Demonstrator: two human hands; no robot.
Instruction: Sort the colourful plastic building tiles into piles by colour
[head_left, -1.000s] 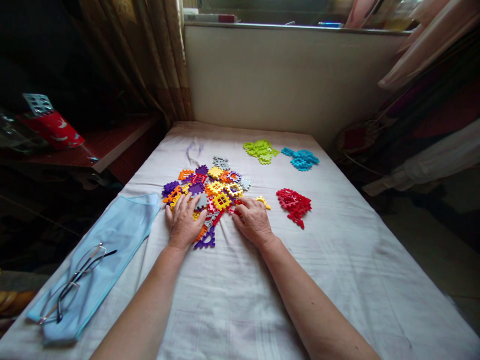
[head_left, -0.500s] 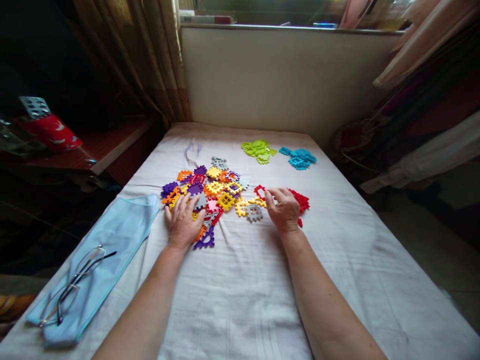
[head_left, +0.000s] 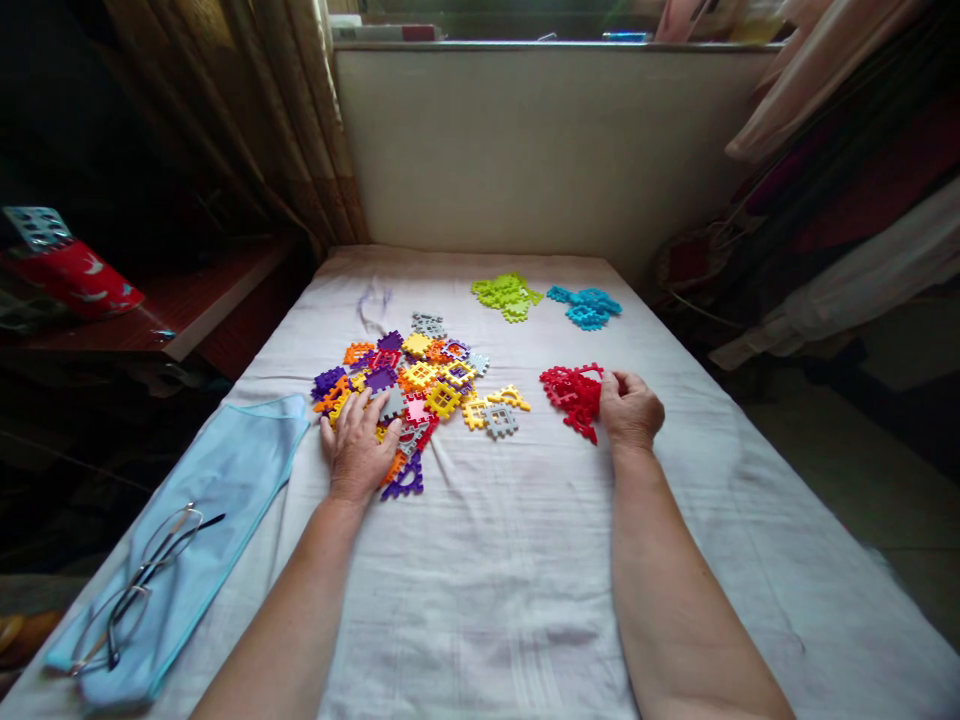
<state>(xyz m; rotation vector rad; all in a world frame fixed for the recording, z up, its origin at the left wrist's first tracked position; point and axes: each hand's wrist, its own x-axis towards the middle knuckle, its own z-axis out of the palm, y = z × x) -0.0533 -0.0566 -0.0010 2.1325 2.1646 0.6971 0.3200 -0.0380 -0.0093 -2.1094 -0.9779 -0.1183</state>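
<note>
Lying nearest us on the left of the white-cloth-covered desk [head_left: 480, 600] are one pair of thin-framed glasses [head_left: 154, 568] and the light-blue cloth [head_left: 255, 450] under them. Beyond, our left hand [head_left: 358, 450] rests on one mixed heap of flat, notched-edge plastic pieces [head_left: 444, 400] in purple, orange, yellow, red, grey and pink, its fingers spread apart. Some are solid squares, others window-like frames or triangles; they overlap too much for us to count. At the heap's right we see one grey window-like square [head_left: 501, 420] with two yellow pieces [head_left: 474, 412]. Our right hand [head_left: 631, 410] touches the right edge of the red plastic heap [head_left: 574, 395], fingers bunched; we cannot tell whether they pinch a piece. Farther off sit one lime-green heap [head_left: 510, 295] and one blue heap [head_left: 589, 308], making three single-colour heaps.
</note>
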